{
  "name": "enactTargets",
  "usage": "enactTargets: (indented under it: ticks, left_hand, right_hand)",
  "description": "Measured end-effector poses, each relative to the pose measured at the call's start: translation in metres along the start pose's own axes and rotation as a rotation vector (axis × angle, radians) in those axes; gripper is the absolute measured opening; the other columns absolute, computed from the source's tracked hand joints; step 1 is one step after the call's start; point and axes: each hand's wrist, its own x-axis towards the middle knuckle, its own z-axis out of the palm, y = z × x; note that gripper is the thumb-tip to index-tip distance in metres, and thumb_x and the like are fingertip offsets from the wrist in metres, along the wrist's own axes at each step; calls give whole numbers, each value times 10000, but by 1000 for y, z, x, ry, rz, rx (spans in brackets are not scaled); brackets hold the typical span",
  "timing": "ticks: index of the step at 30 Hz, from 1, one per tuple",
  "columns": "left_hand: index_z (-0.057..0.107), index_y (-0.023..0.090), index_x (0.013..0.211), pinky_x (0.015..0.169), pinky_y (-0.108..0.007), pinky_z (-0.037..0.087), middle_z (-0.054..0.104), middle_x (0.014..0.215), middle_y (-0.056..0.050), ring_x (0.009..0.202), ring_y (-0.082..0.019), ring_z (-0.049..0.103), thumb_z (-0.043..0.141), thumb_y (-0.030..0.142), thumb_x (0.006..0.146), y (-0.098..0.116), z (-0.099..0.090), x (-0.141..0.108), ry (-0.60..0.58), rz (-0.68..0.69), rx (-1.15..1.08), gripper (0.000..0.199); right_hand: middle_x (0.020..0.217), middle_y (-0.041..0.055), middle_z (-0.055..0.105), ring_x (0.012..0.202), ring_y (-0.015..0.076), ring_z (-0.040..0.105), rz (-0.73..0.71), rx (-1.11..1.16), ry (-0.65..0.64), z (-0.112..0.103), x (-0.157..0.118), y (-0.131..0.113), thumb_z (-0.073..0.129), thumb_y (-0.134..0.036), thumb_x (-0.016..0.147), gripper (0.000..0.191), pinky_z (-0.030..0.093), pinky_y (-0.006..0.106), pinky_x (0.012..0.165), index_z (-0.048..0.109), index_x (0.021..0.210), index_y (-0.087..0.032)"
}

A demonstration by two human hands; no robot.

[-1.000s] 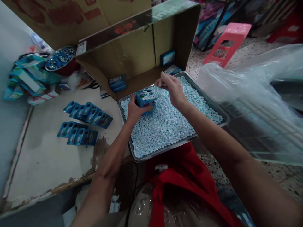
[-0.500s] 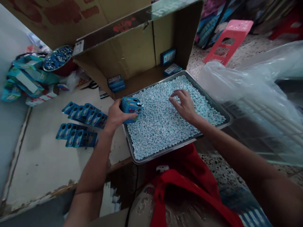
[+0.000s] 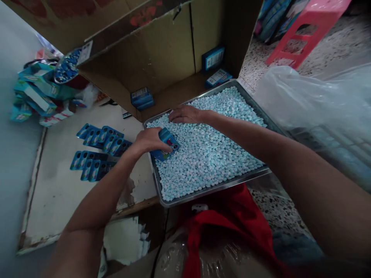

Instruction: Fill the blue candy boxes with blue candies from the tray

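Note:
My left hand [image 3: 150,139] grips a small blue printed carton [image 3: 167,142], thumb across its near side, tilted over the left edge of the metal tray [image 3: 191,197]. Small pale blue and white tablets [image 3: 199,154] cover the tray in a thick layer. On these tablets, near the tray's far left side, my right hand [image 3: 185,114] lies with fingers stretched out. Its fingertips partly sink from sight, and I see nothing held in it. Left of the tray, flat blue printed packets [image 3: 100,135] lie overlapped in rows on the white table [image 3: 58,185].
Behind the tray stands a large open cardboard box [image 3: 162,65] with blue cartons [image 3: 142,98] inside. A bowl of blue wrapped pieces [image 3: 68,69] and opened teal boxes [image 3: 34,90] sit at the back left. A pink stool [image 3: 307,34] and clear plastic sheeting [image 3: 313,92] are at the right.
My right hand has moved left across the tray and down onto the tablets near the carton. The carton in my left hand has tipped and shifted slightly nearer. The view has turned a little.

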Motion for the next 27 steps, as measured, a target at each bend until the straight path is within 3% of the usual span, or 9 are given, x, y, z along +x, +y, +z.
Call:
enactTargets:
  ticks: [3, 6, 9, 12, 15, 19, 23, 27]
  left_hand:
    - [714, 271, 823, 811, -429, 589, 755, 866, -71, 937, -400, 751, 1004, 652, 442, 21, -2, 19, -40, 20, 56, 612]
    - [717, 275, 812, 847, -456, 591, 749, 850, -68, 957, -414, 749, 1014, 631, 441, 35, -2, 26, -8, 25, 28, 594]
    - [731, 263, 874, 878, -488, 592, 776, 924, -84, 981, -430, 747, 1023, 633, 456, 41, 4, 21, 94, 29, -62, 630]
    - [747, 243, 1080, 962, -495, 594, 809, 1115, -108, 1087, -424, 752, 1026, 614, 542, 47, 20, 10, 294, 66, -243, 711]
    - [690, 228, 1262, 1084, -486, 573, 786, 1302, -118, 1232, -393, 734, 1031, 530, 615, 57, 45, 0, 525, 101, -442, 792]
    - [619, 224, 1275, 1107, -458, 574, 752, 1321, -110, 1253, -347, 723, 1034, 483, 654, 65, 71, -9, 704, 89, -598, 791]
    - [607, 216, 1218, 1077, -440, 586, 742, 1253, -103, 1213, -333, 728, 1038, 485, 670, 61, 74, -17, 721, 110, -602, 748]
    - [634, 232, 1239, 1091, -456, 587, 744, 1250, -80, 1235, -359, 728, 1075, 466, 603, 52, 71, -19, 692, 87, -553, 809]
  right_hand:
    - [1052, 22, 839, 1104, 285, 737, 53, 20, 96, 7, -23, -5, 718, -464, 932, 250, 501, 454, 1162, 874, 933, -268]
    - [916, 25, 807, 958, 264, 729, 197, 155, 291, 16, -40, -18, 725, -535, 925, 334, 553, 408, 1011, 839, 834, -233]
    - [833, 44, 756, 911, 259, 709, 320, 391, 539, 20, -52, -35, 762, -713, 894, 509, 573, 422, 967, 786, 779, -217]
    - [846, 63, 744, 940, 287, 727, 334, 591, 682, 16, -60, -55, 698, -886, 888, 657, 611, 481, 968, 754, 852, -232]
    - [920, 92, 755, 1050, 314, 744, 263, 606, 753, 6, -61, -76, 622, -936, 908, 689, 635, 525, 1008, 711, 886, -253]
    - [971, 105, 739, 1042, 292, 741, 186, 531, 825, -5, -55, -103, 595, -942, 923, 686, 654, 506, 987, 651, 877, -260]
    - [1029, 101, 743, 916, 243, 735, 161, 619, 833, -6, -50, -124, 624, -974, 897, 739, 664, 429, 849, 633, 855, -236]
    - [926, 64, 705, 873, 209, 720, 162, 639, 796, 0, -44, -140, 684, -946, 900, 713, 617, 353, 760, 651, 861, -235]
